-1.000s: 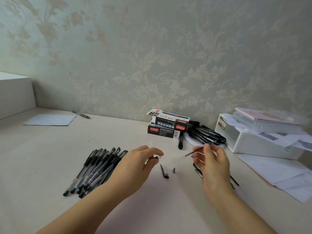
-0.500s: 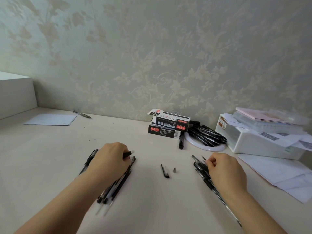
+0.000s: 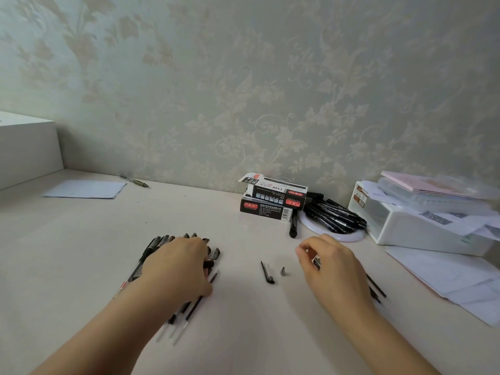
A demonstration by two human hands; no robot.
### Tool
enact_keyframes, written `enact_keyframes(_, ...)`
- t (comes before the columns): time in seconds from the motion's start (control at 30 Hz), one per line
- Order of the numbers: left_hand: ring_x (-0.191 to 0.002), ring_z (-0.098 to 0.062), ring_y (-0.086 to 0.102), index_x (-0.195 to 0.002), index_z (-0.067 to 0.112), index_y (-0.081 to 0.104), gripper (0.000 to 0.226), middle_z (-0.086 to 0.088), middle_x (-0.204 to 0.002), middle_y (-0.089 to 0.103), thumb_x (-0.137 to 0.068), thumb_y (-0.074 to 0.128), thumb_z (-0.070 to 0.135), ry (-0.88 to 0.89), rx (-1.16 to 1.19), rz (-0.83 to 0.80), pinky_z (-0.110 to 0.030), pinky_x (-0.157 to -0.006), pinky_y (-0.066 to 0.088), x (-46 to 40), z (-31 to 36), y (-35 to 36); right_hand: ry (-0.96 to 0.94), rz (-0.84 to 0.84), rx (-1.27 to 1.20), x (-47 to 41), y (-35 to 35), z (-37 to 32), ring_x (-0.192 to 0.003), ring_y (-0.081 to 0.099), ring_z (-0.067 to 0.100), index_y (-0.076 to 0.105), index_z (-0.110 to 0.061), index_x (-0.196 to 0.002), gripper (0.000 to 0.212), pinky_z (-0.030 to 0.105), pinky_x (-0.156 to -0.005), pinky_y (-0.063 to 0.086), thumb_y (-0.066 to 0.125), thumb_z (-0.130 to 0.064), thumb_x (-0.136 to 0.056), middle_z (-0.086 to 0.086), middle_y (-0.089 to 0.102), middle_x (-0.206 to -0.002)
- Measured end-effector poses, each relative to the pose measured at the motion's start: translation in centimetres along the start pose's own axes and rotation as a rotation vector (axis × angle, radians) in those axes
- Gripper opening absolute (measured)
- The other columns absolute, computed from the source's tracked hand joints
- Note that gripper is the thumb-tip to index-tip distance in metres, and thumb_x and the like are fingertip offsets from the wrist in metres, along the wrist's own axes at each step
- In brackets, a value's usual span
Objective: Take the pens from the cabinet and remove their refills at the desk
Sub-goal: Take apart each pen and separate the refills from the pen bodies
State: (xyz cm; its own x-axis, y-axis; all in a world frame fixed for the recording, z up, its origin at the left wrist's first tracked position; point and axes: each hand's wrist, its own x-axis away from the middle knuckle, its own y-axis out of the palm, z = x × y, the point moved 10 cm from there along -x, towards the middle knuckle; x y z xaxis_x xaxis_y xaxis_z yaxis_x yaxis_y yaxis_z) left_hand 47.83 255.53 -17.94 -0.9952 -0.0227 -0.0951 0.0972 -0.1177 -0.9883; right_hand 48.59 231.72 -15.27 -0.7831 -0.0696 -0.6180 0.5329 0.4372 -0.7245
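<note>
Pens [image 3: 159, 244] lie in a row on the worktop [image 3: 81, 253] at the left, and the left hand [image 3: 176, 269] rests on top of them with fingers curled over the pile; whether it grips one I cannot tell. Near the middle lie a pen cap [image 3: 267, 272] and a small metal tip [image 3: 283, 271], apart from each other. The right hand [image 3: 332, 269] is to their right, fingers curled, pinching a dark pen part [image 3: 316, 262] above more pen pieces [image 3: 376, 288]. Two stacked pen boxes [image 3: 270, 203] stand by the wall.
</note>
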Motion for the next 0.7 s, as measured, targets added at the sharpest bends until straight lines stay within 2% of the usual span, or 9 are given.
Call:
enact_keyframes(0.1,-0.070,-0.019,0.042,-0.062,0.018,0.036,0.029,0.004,-0.063,0.038,-0.073,0.061,0.025,0.003,-0.008,0.019,-0.026,-0.054,0.033,-0.2,0.1,0.2,-0.020,-0.027,-0.040,0.2,0.5,-0.4,-0.059,0.048,0.003,0.064,-0.031,-0.080,0.012,0.017,-0.053,0.036,0.062,-0.033,-0.091,-0.013,0.059,-0.077)
enact_keyframes(0.2,-0.070,-0.019,0.040,-0.062,0.018,0.031,0.032,0.004,-0.064,0.035,-0.079,0.055,0.028,0.012,-0.012,0.067,-0.027,-0.058,0.033,-0.1,0.8,0.2,-0.027,-0.053,-0.123,0.3,0.8,-0.9,-0.059,0.053,0.003,0.064,-0.030,-0.076,0.014,0.016,-0.055,0.039,0.065,-0.030,-0.090,-0.015,0.060,-0.073)
enact_keyframes(0.3,-0.070,-0.020,0.043,-0.062,0.018,0.033,0.032,0.004,-0.065,0.038,-0.081,0.056,0.031,0.009,0.078,0.129,-0.027,-0.051,0.029,-0.1,1.6,-0.1,0.106,-0.125,-0.393,0.6,1.9,-0.9,-0.055,0.055,0.002,0.070,-0.026,-0.074,0.013,0.009,-0.054,0.039,0.069,-0.026,-0.087,-0.013,0.066,-0.067)
enact_keyframes(0.4,-0.057,-0.014,0.048,-0.061,0.015,0.053,0.022,0.002,-0.056,0.051,-0.074,0.064,0.029,0.023,0.414,0.206,-0.024,-0.049,0.034,-0.5,1.8,-0.8,0.382,-0.383,-0.854,2.2,5.3,-1.6,-0.057,0.059,0.007,0.075,-0.017,-0.083,0.007,0.016,-0.055,0.047,0.072,-0.021,-0.087,0.000,0.075,-0.073)
enact_keyframes(0.47,-0.049,-0.005,0.048,-0.062,0.017,0.064,0.016,0.005,-0.054,0.057,-0.073,0.067,0.029,0.037,0.691,0.179,-0.017,-0.048,0.036,-0.8,2.1,-0.5,0.438,-0.576,-1.034,3.5,6.9,-3.3,-0.064,0.064,0.012,0.075,-0.008,-0.093,0.011,0.017,-0.060,0.051,0.072,-0.017,-0.087,0.009,0.077,-0.084)
enact_keyframes(0.53,-0.046,-0.001,0.047,-0.062,0.022,0.069,0.012,0.006,-0.053,0.061,-0.073,0.069,0.026,0.048,0.869,0.133,-0.012,-0.045,0.036,-1.0,2.8,0.0,0.426,-0.691,-1.115,4.4,7.6,-4.8,-0.070,0.067,0.014,0.073,-0.004,-0.100,0.017,0.019,-0.067,0.053,0.073,-0.014,-0.086,0.012,0.077,-0.090)
enact_keyframes(0.63,-0.048,0.002,0.049,-0.063,0.021,0.070,0.014,0.007,-0.056,0.064,-0.076,0.071,0.026,0.073,0.971,0.107,-0.009,-0.046,0.037,-1.0,3.7,0.9,0.451,-0.686,-1.188,4.5,7.9,-5.2,-0.068,0.066,0.019,0.069,0.005,-0.098,0.017,0.022,-0.066,0.053,0.066,-0.010,-0.091,0.015,0.074,-0.084)
enact_keyframes(0.7,-0.051,0.002,0.050,-0.072,0.022,0.067,0.017,0.008,-0.061,0.063,-0.082,0.070,0.036,0.099,0.964,0.126,-0.011,-0.051,0.037,-1.0,4.0,1.3,0.518,-0.570,-1.192,3.9,7.8,-4.1,-0.065,0.066,0.020,0.065,0.006,-0.096,0.018,0.023,-0.062,0.053,0.059,-0.011,-0.096,0.015,0.072,-0.079)
